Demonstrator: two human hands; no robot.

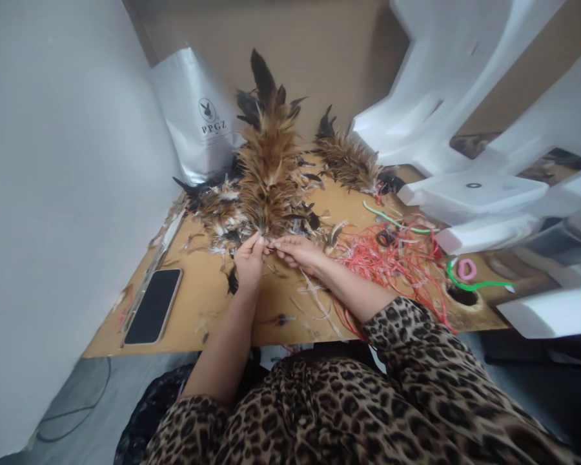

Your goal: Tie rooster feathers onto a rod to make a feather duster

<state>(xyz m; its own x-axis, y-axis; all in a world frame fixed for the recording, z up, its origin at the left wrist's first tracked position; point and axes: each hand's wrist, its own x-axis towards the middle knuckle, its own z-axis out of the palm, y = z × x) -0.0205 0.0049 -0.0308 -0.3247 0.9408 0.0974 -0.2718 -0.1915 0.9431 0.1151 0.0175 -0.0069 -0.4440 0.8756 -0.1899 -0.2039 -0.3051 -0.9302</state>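
A long bundle of brown feathers (268, 155) with dark tips points away from me across the wooden table. At its near end my left hand (250, 257) is closed in a pinch on the base of the bundle. Right beside it, my right hand (296, 250) pinches too, its fingertips almost meeting the left ones. What the right fingers hold is too small to make out. A pale ribbon-like strip (314, 294) hangs below the right hand onto the table. Loose feathers (217, 216) lie around the bundle's near end.
A phone (153, 306) lies left on the table (193, 294). A silver bag (193, 116) stands behind. Rightward are a second feather bundle (351, 161), tangled red strings (387, 258), a green wire (479, 284), a pink ring (467, 269) and a white machine-like object (484, 187).
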